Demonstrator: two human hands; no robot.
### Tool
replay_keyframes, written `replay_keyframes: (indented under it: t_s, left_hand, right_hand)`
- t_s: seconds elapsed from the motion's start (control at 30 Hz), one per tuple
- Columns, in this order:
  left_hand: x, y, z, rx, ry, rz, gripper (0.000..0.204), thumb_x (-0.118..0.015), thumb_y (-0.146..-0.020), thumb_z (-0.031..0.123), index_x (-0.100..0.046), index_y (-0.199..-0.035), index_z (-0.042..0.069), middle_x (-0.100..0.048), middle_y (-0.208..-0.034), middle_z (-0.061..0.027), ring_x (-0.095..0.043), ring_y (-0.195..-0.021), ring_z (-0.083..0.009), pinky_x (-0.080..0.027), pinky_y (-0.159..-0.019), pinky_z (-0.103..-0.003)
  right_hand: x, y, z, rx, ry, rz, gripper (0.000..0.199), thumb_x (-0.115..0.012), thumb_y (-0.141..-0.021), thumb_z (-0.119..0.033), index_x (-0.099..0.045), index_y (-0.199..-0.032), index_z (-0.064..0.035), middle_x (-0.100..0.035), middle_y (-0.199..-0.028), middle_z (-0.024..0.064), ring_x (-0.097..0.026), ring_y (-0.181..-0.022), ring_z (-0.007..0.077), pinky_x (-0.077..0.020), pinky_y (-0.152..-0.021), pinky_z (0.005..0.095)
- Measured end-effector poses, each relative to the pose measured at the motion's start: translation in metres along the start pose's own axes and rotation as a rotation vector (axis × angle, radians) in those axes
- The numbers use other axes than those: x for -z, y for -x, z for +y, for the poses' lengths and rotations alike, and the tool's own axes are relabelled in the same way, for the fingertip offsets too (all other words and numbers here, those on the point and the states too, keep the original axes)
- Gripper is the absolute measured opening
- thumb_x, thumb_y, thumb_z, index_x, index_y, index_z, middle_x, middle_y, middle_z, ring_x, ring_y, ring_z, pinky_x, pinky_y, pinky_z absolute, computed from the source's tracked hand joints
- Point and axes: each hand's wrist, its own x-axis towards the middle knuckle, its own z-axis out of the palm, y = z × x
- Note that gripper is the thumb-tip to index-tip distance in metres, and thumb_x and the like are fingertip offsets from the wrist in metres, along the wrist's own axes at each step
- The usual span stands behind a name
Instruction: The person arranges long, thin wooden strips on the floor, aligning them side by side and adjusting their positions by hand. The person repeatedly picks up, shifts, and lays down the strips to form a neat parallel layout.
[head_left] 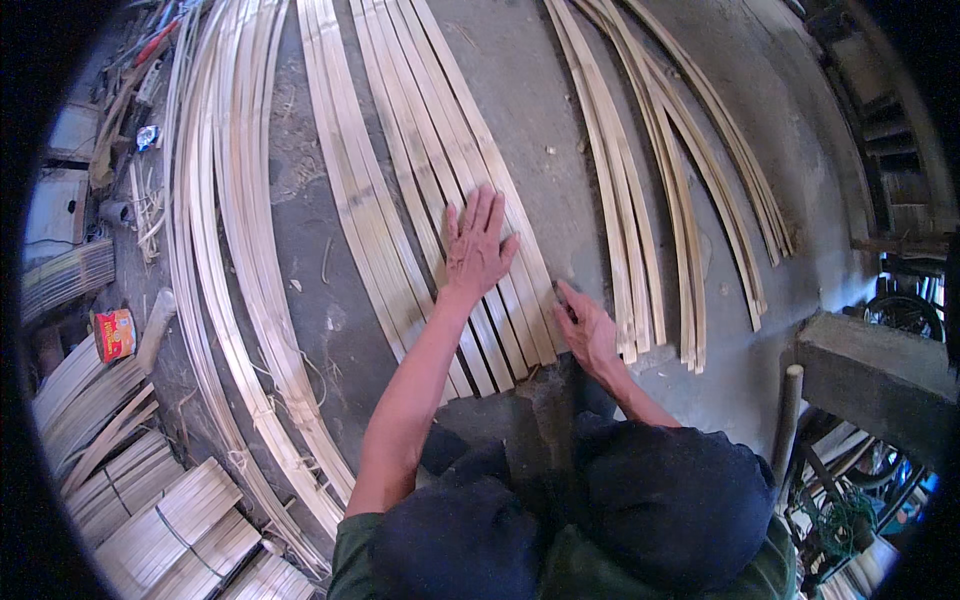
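Long pale bamboo strips (437,170) lie side by side on the floor in front of me, with narrow dark gaps between some of them. My left hand (480,245) rests flat across the middle of this row, fingers stretched forward and thumb out to the right. Close to the near end of the row's right edge is my right hand (592,328), its index finger and thumb apart and pointing at the outermost strip. Nothing shows in its grasp, though its other fingers are partly hidden. The near strip ends lie just ahead of my knees (660,490).
More bamboo strips (625,200) lie in loose groups to the right. Long strips (235,200) run along the left, beside tied bundles (170,530) and a red can (114,335). A concrete block (880,365) and a wooden pole (788,420) stand at the right.
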Motion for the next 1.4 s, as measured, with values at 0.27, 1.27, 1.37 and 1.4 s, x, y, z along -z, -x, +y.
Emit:
replay_keyframes:
  t_s: [0.27,1.27,1.37,1.4]
  left_hand:
    - [-0.004,-0.001,-0.002,0.001,-0.064,0.001,0.069,-0.052,-0.092,0.041,-0.034,-0.149,0.006,-0.027,-0.158,-0.0118,-0.023,-0.147,-0.0291,-0.008,-0.118,-0.053]
    - [0.014,0.002,0.004,0.06,-0.066,0.037,0.078,-0.051,-0.089,0.047,-0.032,-0.148,-0.001,-0.029,-0.156,-0.0173,-0.023,-0.146,-0.0307,-0.013,-0.12,-0.047]
    - [0.013,0.003,0.002,0.048,-0.042,0.031,0.078,-0.051,-0.09,0.046,-0.032,-0.147,-0.003,-0.027,-0.156,-0.0191,-0.021,-0.147,-0.0312,-0.011,-0.12,-0.046]
    - [0.013,0.002,0.001,0.048,-0.035,0.018,0.078,-0.049,-0.091,0.046,-0.031,-0.148,-0.003,-0.026,-0.157,-0.0189,-0.02,-0.147,-0.0313,-0.009,-0.121,-0.045]
  right_hand:
    - [0.004,-0.005,-0.007,-0.086,0.039,-0.145,0.039,-0.062,-0.091,-0.025,-0.06,-0.129,-0.019,-0.058,-0.087,0.01,-0.063,-0.081,0.0316,-0.0512,-0.067,0.0438]
    - [-0.006,0.001,-0.004,0.154,-0.004,-0.051,0.044,-0.063,-0.088,-0.013,-0.058,-0.132,-0.0076,-0.061,-0.091,0.0184,-0.059,-0.084,0.0363,-0.0476,-0.074,0.0453]
    - [-0.012,-0.002,0.002,-0.028,-0.186,-0.089,0.045,-0.062,-0.089,-0.013,-0.056,-0.133,-0.0059,-0.063,-0.093,0.0217,-0.061,-0.083,0.0397,-0.0479,-0.074,0.049]
    - [-0.016,-0.002,0.01,0.004,-0.222,-0.059,0.045,-0.062,-0.09,-0.014,-0.055,-0.133,-0.0067,-0.064,-0.093,0.0228,-0.062,-0.084,0.0404,-0.0478,-0.073,0.0497]
